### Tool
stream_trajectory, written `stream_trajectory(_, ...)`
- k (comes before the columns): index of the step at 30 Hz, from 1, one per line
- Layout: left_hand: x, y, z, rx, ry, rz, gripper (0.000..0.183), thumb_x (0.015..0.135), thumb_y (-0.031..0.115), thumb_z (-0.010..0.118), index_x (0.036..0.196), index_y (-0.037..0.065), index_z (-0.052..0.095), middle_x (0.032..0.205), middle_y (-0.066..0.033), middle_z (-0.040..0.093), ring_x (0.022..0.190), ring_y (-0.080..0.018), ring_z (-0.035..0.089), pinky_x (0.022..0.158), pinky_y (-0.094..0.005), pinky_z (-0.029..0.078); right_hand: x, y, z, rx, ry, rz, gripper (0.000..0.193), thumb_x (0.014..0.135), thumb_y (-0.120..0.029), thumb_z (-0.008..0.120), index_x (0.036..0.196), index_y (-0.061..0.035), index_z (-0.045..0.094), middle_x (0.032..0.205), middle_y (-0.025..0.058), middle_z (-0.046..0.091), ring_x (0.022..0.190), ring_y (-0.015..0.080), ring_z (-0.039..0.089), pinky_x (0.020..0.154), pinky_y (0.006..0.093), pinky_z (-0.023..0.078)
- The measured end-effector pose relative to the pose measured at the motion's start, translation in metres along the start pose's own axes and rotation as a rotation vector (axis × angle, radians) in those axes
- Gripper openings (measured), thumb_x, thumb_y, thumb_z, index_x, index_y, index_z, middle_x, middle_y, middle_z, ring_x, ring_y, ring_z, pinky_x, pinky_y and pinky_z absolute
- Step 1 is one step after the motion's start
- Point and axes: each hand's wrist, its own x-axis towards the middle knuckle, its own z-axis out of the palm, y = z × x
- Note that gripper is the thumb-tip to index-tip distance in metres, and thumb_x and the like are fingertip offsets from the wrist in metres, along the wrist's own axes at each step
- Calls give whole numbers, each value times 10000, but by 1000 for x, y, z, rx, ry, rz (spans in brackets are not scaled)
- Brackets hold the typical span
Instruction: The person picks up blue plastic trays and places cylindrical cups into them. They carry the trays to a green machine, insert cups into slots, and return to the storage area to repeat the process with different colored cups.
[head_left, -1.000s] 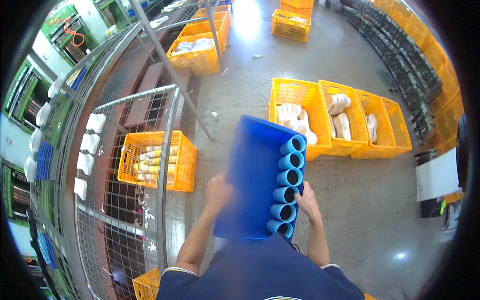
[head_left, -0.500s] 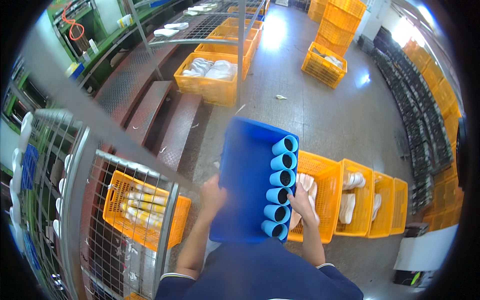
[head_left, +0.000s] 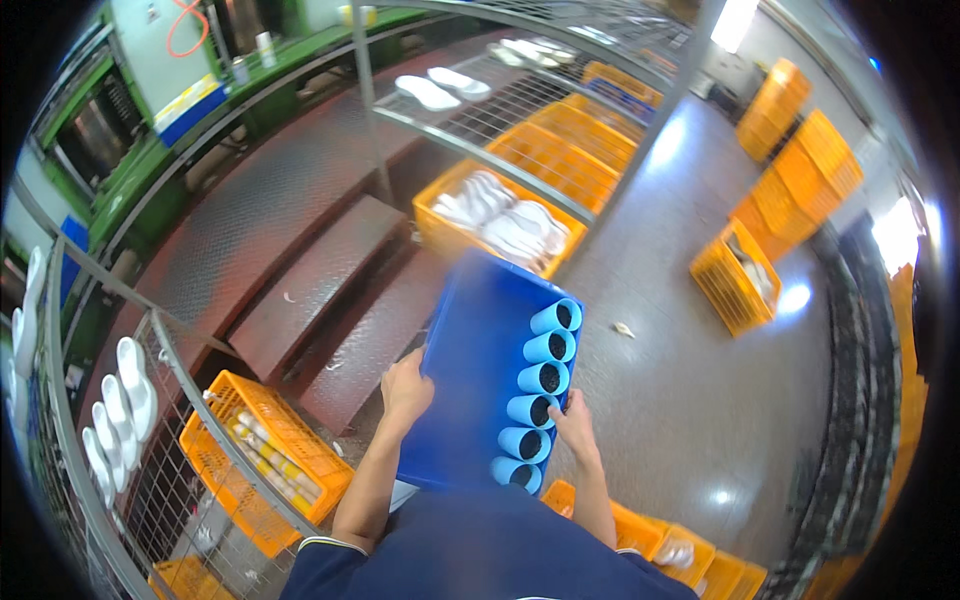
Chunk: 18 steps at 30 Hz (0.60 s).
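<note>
I carry a blue plastic tray in front of my chest, tilted away from me. My left hand grips its left edge. My right hand holds its right side, against a row of several blue tubes with dark openings lined along that edge. Both forearms come up from the lower edge, over my dark blue shirt.
An orange crate of white shoe soles sits ahead under a wire rack. Brown metal steps lie at left. Another orange crate sits behind a wire cage at lower left. More orange crates stand on the grey floor to the right.
My view has swung left, from the row of orange crates toward the steps and wire rack. The tray stays in both hands, held the same way.
</note>
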Motion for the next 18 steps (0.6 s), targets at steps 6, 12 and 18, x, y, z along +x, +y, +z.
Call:
stream_trajectory(6, 76, -16, -56, 7, 284, -278, 492, 776, 35, 557, 1260, 38, 644, 1115, -220, 688, 973, -414, 673, 878, -484, 528, 182, -112, 56, 116, -510, -51, 494, 806, -159, 715, 1235, 36, 569, 1068, 110, 656, 943, 216, 632, 847, 346, 510)
stream_trajectory(12, 184, -74, -98, -6, 371, -479, 502, 777, 22, 580, 1277, 19, 629, 1176, -219, 673, 1030, -400, 667, 906, -464, 530, 327, -227, 150, 178, -1046, -18, 561, 853, -122, 702, 1363, 10, 509, 1247, 120, 614, 1088, 237, 617, 895, 367, 537)
stream_trajectory(18, 338, -89, -199, -42, 386, -418, 517, 772, -18, 622, 1287, -47, 594, 1230, -255, 645, 1083, -408, 653, 952, -448, 519, 426, -395, 175, 61, -1028, 10, 603, 869, -128, 691, 1418, -28, 465, 1297, 134, 588, 1180, 258, 569, 987, 409, 498)
